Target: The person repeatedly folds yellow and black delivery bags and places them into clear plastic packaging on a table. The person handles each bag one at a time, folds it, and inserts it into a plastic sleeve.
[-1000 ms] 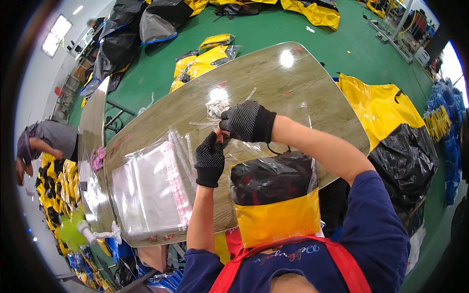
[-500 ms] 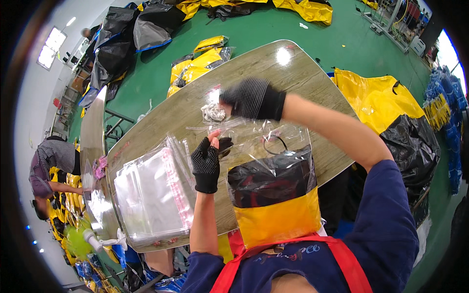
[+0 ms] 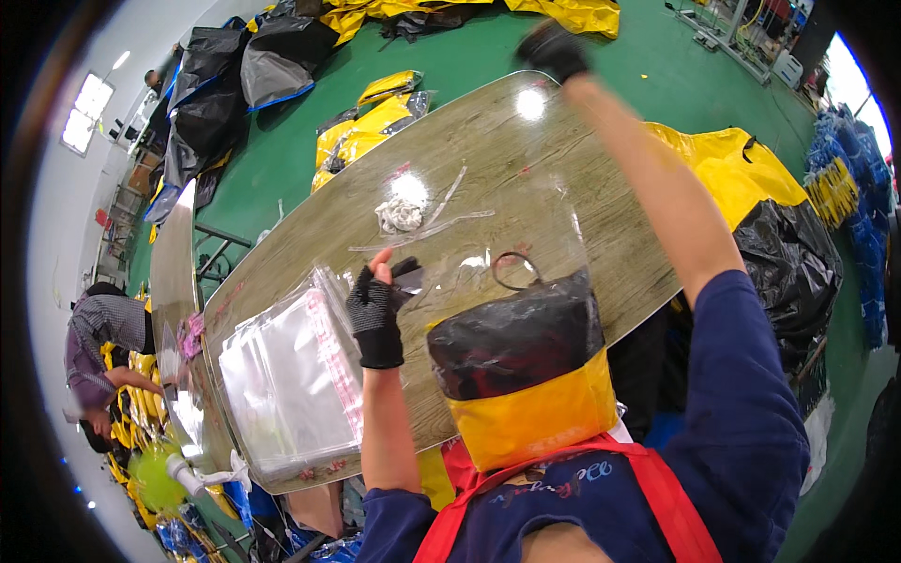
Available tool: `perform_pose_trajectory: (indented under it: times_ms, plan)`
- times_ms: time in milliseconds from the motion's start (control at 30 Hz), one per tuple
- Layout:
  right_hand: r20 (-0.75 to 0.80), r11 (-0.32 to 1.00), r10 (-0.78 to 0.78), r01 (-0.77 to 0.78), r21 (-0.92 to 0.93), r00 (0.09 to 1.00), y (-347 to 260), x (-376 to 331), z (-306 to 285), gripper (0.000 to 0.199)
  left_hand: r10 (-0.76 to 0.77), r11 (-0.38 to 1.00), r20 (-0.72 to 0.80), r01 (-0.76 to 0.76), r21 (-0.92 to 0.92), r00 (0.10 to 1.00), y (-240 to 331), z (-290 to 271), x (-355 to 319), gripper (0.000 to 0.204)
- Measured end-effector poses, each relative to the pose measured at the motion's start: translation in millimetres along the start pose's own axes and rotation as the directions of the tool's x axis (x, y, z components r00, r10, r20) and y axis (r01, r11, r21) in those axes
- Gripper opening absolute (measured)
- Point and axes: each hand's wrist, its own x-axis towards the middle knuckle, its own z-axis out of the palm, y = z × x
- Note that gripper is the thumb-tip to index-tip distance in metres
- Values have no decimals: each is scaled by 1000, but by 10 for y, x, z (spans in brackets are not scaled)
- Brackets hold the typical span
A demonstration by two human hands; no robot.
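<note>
Head view, change since the earlier frames: the right hand (image 3: 554, 47), which was beside the left hand (image 3: 375, 314) at the mouth of the bag, has swung far up and out toward 12 o'clock, over the far end of the table (image 3: 582, 159). The left hand has stayed near the table's middle.

Head view, now: the left hand, in a dark fingerless glove, pinches the upper left edge of the clear plastic bag (image 3: 526, 244); narrow grip, holding film. The right hand is blurred and gloved; I cannot tell whether it is closed on anything. Inside the bag sits a folded black-and-yellow garment (image 3: 521, 375), at 6 o'clock from the bag mouth, against the person's chest at the near table edge.

Handling, judged: the film is thin, slippery and limp, and tears if yanked; best held at the mouth edge. The folded bundle looks soft and light and will sag, so support it from below.

At 9 o'clock lies a stack of empty clear bags (image 3: 282, 385); at 11 o'clock a crumpled wad of strips (image 3: 399, 216).
</note>
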Motion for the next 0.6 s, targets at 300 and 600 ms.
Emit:
perform_pose_trajectory:
  times_ms: [300, 600]
  plan:
    - [729, 743, 206, -590, 317, 652, 436, -1244, 222, 39, -139, 988, -10, 139, 65, 990, -194, -416, 188, 40]
    - [731, -148, -78, -733, 664, 678, -142, -1781, -237, 42, -394, 841, 168, 428, -331, 904, 94, -560, -35, 48]
